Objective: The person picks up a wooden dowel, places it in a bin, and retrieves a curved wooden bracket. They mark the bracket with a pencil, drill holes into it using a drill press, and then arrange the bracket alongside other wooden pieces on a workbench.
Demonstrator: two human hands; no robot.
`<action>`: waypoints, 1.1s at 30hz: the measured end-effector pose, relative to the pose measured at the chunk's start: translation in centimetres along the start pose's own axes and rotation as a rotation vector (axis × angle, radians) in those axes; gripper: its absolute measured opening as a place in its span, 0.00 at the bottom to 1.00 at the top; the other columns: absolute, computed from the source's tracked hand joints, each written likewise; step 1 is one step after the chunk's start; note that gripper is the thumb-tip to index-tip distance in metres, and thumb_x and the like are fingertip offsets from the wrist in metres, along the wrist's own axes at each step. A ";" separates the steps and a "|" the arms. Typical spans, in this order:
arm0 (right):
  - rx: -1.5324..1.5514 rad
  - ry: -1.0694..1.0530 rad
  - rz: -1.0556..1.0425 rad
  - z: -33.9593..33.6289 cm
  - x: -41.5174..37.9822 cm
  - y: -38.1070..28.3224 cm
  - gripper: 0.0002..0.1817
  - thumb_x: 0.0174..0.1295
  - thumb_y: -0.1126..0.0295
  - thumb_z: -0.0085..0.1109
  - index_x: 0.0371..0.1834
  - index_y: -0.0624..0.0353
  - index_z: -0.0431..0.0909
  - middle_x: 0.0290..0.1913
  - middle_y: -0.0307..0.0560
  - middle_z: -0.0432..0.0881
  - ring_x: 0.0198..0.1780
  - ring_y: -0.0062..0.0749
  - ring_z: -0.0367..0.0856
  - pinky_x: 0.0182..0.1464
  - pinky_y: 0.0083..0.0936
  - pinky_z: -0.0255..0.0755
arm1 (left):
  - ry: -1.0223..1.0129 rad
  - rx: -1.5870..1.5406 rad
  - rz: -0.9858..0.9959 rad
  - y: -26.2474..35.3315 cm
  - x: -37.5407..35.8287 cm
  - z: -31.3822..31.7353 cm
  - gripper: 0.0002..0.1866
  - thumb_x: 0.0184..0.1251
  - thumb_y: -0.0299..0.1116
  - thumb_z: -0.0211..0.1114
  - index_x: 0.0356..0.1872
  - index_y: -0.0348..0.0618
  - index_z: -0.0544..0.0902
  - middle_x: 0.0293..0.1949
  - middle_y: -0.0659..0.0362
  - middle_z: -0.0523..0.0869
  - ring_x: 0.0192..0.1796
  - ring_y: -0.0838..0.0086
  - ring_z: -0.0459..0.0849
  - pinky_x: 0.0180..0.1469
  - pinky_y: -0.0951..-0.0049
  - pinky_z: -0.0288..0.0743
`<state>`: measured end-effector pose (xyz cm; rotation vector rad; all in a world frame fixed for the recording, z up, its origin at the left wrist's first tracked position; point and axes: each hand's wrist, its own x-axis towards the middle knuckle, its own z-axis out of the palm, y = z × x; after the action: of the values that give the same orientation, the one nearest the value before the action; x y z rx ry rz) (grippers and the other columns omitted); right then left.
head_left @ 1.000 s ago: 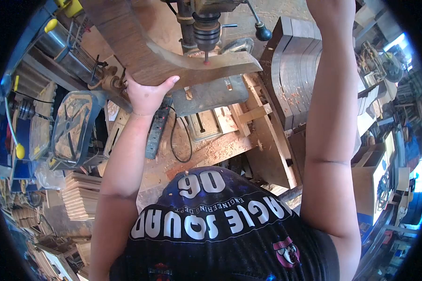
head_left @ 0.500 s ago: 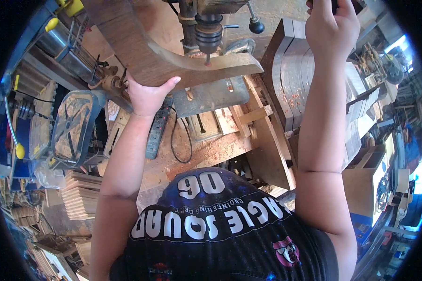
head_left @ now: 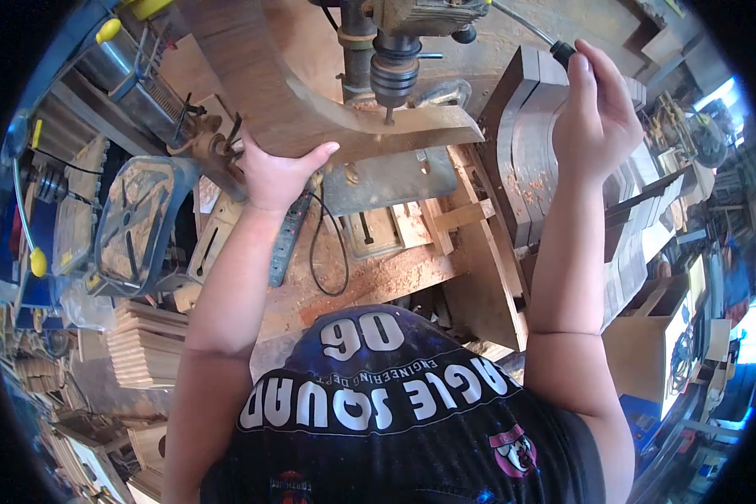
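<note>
Head view looks down past a dark printed shirt (head_left: 395, 395) onto a drill press (head_left: 395, 59) in a cluttered wood shop; the left hand (head_left: 277, 172) cups the near edge of a curved wooden piece (head_left: 311, 113), thumb stretched along the underside edge and palm pressed up against it, so the hand is closed on the wood; the piece lies under the chuck, over the grey drill table (head_left: 391, 176), with the drill bit (head_left: 388, 116) touching its top face near the tapered right end; the right hand (head_left: 596, 118) is raised at the upper right, fingers curled around the black knob of the feed lever (head_left: 561, 50), whose thin rod runs back to the drill head; a second ago that hand reached out of view at the top, half a second ago it gripped higher up, and now it has come down and nearer, the knob with it; the chuck sits lower against the wood than before; the left hand has kept its hold; a stack of curved wooden parts (head_left: 525, 126) stands just right of the drill table.
</note>
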<state>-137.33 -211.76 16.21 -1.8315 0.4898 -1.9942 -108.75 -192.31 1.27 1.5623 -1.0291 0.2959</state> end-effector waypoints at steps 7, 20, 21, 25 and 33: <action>-0.231 -0.217 -0.167 -2.4 -0.6 1.5 0.11 0.69 0.77 0.70 0.52 0.60 0.93 0.53 0.48 0.94 0.56 0.29 0.89 0.63 0.25 0.79 | -0.033 0.027 -0.050 -0.3 0.0 -0.1 0.61 0.39 0.48 0.96 0.71 0.31 0.66 0.59 0.46 0.87 0.61 0.59 0.88 0.64 0.61 0.83; -0.572 -0.835 0.203 -3.9 4.0 -2.1 0.14 0.63 0.70 0.77 0.51 0.58 0.93 0.47 0.49 0.95 0.45 0.32 0.94 0.52 0.29 0.83 | -0.012 0.046 -0.020 -0.2 -0.1 0.0 0.61 0.39 0.49 0.96 0.71 0.32 0.66 0.59 0.45 0.87 0.60 0.59 0.89 0.63 0.60 0.84; -0.538 -0.844 0.197 -3.9 4.1 -1.5 0.14 0.63 0.70 0.77 0.51 0.58 0.92 0.46 0.49 0.95 0.45 0.32 0.94 0.51 0.29 0.83 | -0.014 0.049 -0.017 -0.1 0.0 -0.1 0.60 0.39 0.48 0.96 0.70 0.32 0.66 0.59 0.45 0.87 0.60 0.58 0.89 0.63 0.60 0.84; -0.570 -0.895 0.177 -3.5 5.1 -1.7 0.13 0.60 0.71 0.79 0.48 0.61 0.92 0.40 0.50 0.94 0.43 0.32 0.93 0.49 0.31 0.83 | -0.018 0.087 -0.019 0.4 0.0 -0.4 0.60 0.39 0.48 0.96 0.70 0.32 0.67 0.59 0.45 0.87 0.60 0.58 0.89 0.63 0.60 0.84; -0.594 -0.930 0.157 -3.4 5.7 -1.8 0.13 0.58 0.71 0.80 0.45 0.61 0.92 0.37 0.51 0.93 0.39 0.35 0.91 0.48 0.33 0.82 | -0.031 0.028 -0.052 0.4 0.0 -0.2 0.57 0.40 0.45 0.96 0.68 0.32 0.68 0.60 0.45 0.86 0.61 0.59 0.88 0.64 0.60 0.83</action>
<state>-141.24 -213.08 21.75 -2.6722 0.9166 -0.7394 -108.96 -192.14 1.60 1.6212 -1.0106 0.2518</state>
